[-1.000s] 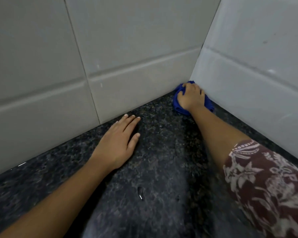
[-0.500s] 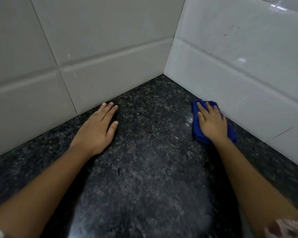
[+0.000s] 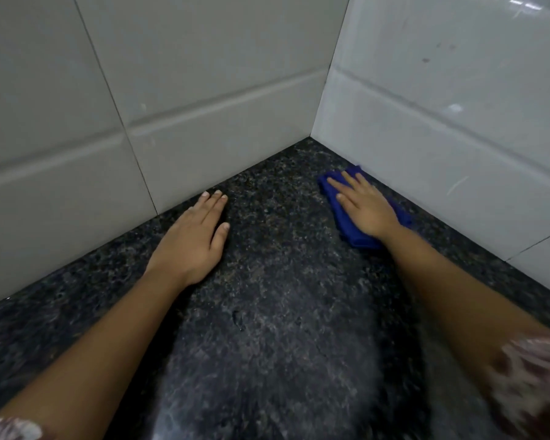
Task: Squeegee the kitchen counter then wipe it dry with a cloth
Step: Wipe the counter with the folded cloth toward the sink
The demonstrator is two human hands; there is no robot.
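Head view, single entry.

- Surface point(image 3: 267, 312): dark speckled stone running into a corner between two tiled walls. A small mark or droplet sits near the middle; I cannot tell whether the rest is wet.
- Cloth point(image 3: 346, 228): blue, folded or bunched into a small pad. It lies flat on the surface on the right side, just beside the foot of the right wall point(image 3: 442, 128) and near the corner, and is mostly covered by the hand on top.
- Right hand point(image 3: 364, 211): palm down on the cloth, fingers point(image 3: 340, 188) straight and slightly spread, pressing it flat rather than gripping it.
- Left hand point(image 3: 191, 242): palm flat on the bare surface, fingers together and extended, their tips close to the left wall point(image 3: 204, 90). It holds nothing and is well apart from the cloth.
- Sleeve point(image 3: 534, 385): patterned fabric at the lower right, blurred.
- Squeegee: not in view.

Handling, as a judgement:
- The cloth looks soft, light and limp, and would crumple under any grasp.
- It is best driven by a flat palm over its middle.
- To lift it, pinch the free edge showing at the wrist side.
- On polished stone it should slide easily, so pressure has to stay even or an edge may fold under.
- The step in hand appears to be the drying wipe.
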